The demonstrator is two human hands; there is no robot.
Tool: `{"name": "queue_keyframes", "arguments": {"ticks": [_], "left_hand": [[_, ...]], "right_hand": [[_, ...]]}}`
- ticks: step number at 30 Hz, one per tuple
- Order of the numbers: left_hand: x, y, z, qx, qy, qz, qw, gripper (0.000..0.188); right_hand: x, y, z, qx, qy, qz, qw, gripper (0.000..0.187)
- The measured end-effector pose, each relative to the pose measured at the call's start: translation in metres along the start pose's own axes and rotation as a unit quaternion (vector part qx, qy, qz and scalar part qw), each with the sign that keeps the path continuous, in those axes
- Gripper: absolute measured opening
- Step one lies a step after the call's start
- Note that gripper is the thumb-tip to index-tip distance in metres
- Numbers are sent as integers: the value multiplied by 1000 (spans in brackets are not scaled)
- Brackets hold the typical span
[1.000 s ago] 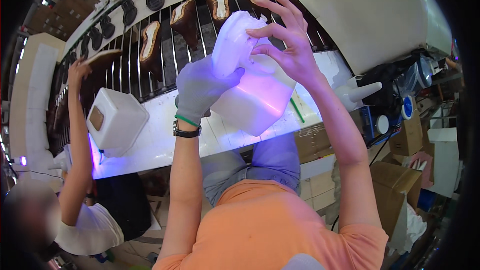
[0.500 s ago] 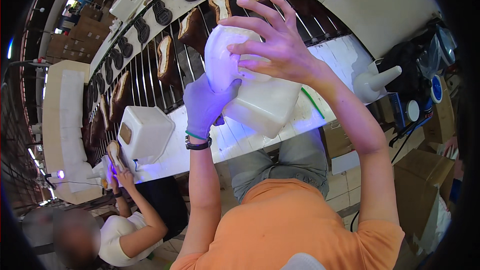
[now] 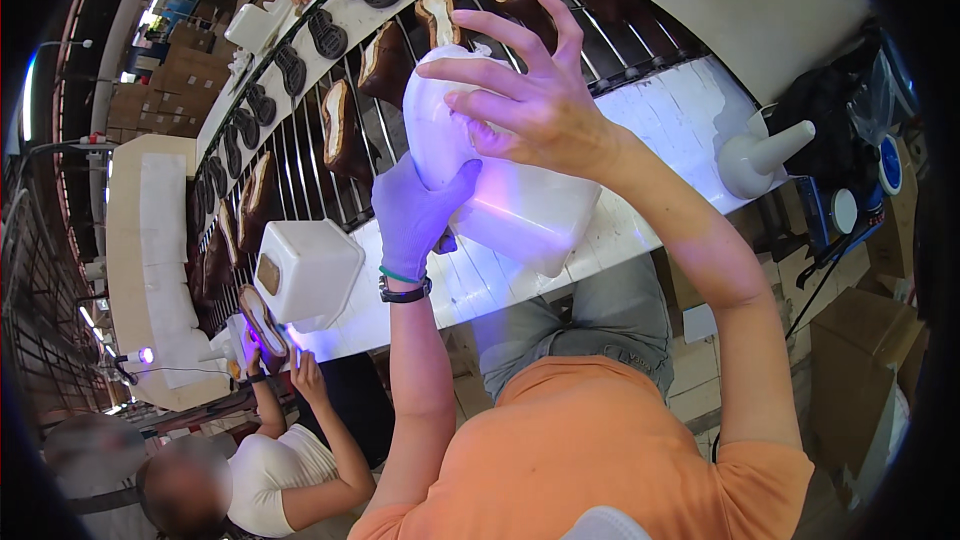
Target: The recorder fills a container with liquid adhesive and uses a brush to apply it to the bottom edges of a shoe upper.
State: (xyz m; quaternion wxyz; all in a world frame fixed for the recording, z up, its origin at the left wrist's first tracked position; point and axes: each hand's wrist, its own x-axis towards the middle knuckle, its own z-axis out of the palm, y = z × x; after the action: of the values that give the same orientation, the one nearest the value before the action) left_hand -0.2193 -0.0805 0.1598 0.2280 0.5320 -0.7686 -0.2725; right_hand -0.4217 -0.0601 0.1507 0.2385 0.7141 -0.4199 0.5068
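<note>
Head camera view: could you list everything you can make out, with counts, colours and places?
Rounded object: one, white, gripped in the left hand.
Boxy containers: two, white, at the near table.
Spouted bottle: one, white, table's right end.
Shoes: several, brown, mostly on the barred rack.
Soles: several, black, beyond the rack.
Lamp: one, purple, far left.
Cardboard boxes: several, brown, upper left and lower right.
Co-workers: two, white-shirted lower left, green-sleeved at top.
Left hand: one, grey-gloved, centre.
Right hand: one, bare, fingers at the object, contact unclear.

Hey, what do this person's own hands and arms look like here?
The left hand wears a pale glove, violet-tinted in this light, with a green edge; a dark strap circles that wrist. The right hand has no glove. Both arms are bare below short orange sleeves.
</note>
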Motion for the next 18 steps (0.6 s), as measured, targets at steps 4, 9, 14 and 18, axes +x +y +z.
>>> {"name": "queue_keyframes", "arguments": {"ticks": [4, 9, 14, 18], "left_hand": [[4, 7, 2, 21, 0, 16, 1000, 54], [4, 9, 0, 16, -9, 10, 1000, 55], [3, 4, -1, 20, -15, -8, 1000, 54], [-2, 7, -1, -7, -13, 18, 1000, 52]], "right_hand": [[-1, 3, -4, -32, -18, 9, 999, 14], [2, 9, -23, 34, -68, 42, 996, 20], [8, 16, -16, 16, -49, -24, 998, 22], [10, 22, -12, 8, -19, -84, 996, 12]]}}
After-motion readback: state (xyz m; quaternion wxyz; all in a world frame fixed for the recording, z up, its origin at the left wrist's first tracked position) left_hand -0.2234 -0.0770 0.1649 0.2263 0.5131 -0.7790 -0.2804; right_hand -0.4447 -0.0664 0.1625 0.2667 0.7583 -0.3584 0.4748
